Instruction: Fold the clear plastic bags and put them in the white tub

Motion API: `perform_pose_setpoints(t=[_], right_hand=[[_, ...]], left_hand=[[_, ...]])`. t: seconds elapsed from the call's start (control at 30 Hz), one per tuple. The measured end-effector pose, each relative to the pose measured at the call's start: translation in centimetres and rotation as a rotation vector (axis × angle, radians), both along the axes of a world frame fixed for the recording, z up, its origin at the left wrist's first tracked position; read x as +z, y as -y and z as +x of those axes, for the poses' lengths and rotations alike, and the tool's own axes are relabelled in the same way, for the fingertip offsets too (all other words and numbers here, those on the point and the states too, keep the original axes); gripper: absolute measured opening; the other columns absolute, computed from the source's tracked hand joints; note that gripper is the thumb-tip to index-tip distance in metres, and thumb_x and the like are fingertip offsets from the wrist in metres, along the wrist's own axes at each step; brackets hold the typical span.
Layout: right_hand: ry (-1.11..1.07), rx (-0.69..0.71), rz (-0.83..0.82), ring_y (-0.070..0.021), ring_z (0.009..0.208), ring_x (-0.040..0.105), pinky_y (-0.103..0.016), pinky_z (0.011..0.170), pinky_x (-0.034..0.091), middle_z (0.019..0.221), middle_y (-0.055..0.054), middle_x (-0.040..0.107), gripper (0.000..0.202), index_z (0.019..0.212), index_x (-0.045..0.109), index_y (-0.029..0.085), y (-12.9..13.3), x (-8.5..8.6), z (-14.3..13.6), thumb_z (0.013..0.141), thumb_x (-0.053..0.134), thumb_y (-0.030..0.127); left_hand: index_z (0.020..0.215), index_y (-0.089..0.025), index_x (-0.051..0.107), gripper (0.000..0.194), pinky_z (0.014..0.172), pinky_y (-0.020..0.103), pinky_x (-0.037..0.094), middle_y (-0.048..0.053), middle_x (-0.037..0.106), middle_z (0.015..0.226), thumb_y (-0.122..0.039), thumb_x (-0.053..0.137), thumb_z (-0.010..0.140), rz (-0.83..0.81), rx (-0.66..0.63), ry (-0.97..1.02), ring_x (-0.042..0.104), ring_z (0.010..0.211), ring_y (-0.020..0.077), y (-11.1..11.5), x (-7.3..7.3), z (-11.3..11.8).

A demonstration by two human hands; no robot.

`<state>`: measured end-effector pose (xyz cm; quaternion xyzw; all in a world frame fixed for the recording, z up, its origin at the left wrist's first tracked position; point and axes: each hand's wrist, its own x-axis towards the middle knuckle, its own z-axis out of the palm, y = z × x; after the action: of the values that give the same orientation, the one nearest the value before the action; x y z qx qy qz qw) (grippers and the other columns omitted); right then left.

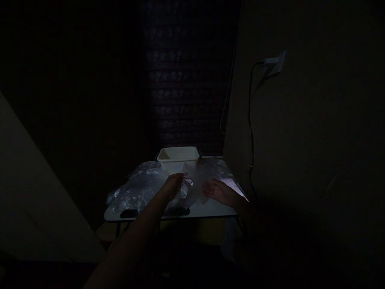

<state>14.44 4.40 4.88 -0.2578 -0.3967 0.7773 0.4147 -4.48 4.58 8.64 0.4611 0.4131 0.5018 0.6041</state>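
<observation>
My left hand (175, 185) is closed on a clear plastic bag (187, 188) above the middle of a small white table (207, 209). To its right, my right hand (217, 192) is held palm inward with its fingers stretched out, beside the bag's right side. More crumpled clear plastic (136, 186) covers the left part of the table. A cream tub (178, 154) stands at the back, beyond both hands. The room is very dark, so the bag's edges are hard to make out.
A pale, bright flat thing (232, 186) lies at the table's right edge. On the right wall a black cable (250, 120) hangs from a plug (271, 62). Dark blinds (186, 88) are behind the table. A pale panel (30, 188) stands at the left.
</observation>
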Motion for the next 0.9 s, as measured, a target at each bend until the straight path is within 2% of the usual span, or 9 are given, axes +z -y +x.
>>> perform_pose_setpoints(t=[0.07, 0.13, 0.33, 0.53, 0.73, 0.9], right_hand=[[0.036, -0.047, 0.055, -0.0111, 0.066, 0.054, -0.026, 0.065, 0.039, 0.073, -0.002, 0.058, 0.012, 0.074, 0.05, 0.015, 0.1, -0.2, -0.6, 0.062, 0.051, 0.018], [0.069, -0.091, 0.085, -0.0093, 0.059, 0.054, -0.023, 0.059, 0.039, 0.066, 0.0, 0.057, 0.011, 0.07, 0.051, 0.014, 0.0, -0.3, -1.0, 0.06, 0.054, 0.015], [0.145, -0.193, 0.098, -0.0076, 0.05, 0.05, -0.021, 0.05, 0.038, 0.058, 0.001, 0.055, 0.007, 0.062, 0.051, 0.014, -0.3, -0.1, -0.9, 0.057, 0.056, 0.017], [0.249, -0.191, 0.105, -0.0078, 0.046, 0.05, -0.02, 0.044, 0.036, 0.053, 0.0, 0.055, 0.008, 0.062, 0.051, 0.013, -0.4, -0.2, -0.4, 0.059, 0.054, 0.02], [0.198, -0.232, 0.09, -0.0082, 0.047, 0.051, -0.02, 0.045, 0.036, 0.055, 0.0, 0.057, 0.009, 0.067, 0.051, 0.014, -0.6, -0.4, -0.2, 0.061, 0.051, 0.02], [0.105, -0.188, 0.051, -0.0075, 0.049, 0.051, -0.02, 0.046, 0.037, 0.057, 0.001, 0.056, 0.009, 0.066, 0.052, 0.015, -0.4, -0.4, -0.8, 0.061, 0.052, 0.023]], left_hand=[[0.064, -0.01, 0.054, 0.012, 0.046, 0.02, 0.037, 0.002, 0.056, 0.052, -0.019, 0.047, 0.06, -0.021, 0.023, 0.006, 0.05, 0.046, 0.0101, 0.0, -0.1, -0.2], [0.062, -0.011, 0.053, 0.01, 0.045, 0.02, 0.036, 0.001, 0.054, 0.051, -0.02, 0.049, 0.059, -0.041, 0.023, -0.002, 0.049, 0.045, 0.009, -0.1, -0.3, -0.5], [0.057, -0.011, 0.052, 0.011, 0.041, 0.017, 0.032, -0.001, 0.052, 0.05, -0.018, 0.058, 0.051, -0.037, -0.033, -0.102, 0.045, 0.042, 0.0063, -0.1, -1.1, -1.2], [0.063, -0.011, 0.054, 0.015, 0.035, 0.015, 0.023, -0.002, 0.051, 0.046, -0.021, 0.056, 0.052, -0.038, -0.021, -0.239, 0.041, 0.036, 0.0045, -0.2, -0.9, -1.4], [0.067, -0.012, 0.053, 0.014, 0.039, 0.017, 0.031, 0.001, 0.056, 0.054, -0.017, 0.052, 0.054, -0.059, -0.039, -0.198, 0.051, 0.047, 0.01, -0.1, -0.8, -1.3], [0.066, -0.012, 0.053, 0.011, 0.039, 0.017, 0.031, 0.0, 0.055, 0.052, -0.016, 0.05, 0.055, -0.07, -0.049, -0.197, 0.051, 0.046, 0.0093, 0.0, -0.7, -1.2]])
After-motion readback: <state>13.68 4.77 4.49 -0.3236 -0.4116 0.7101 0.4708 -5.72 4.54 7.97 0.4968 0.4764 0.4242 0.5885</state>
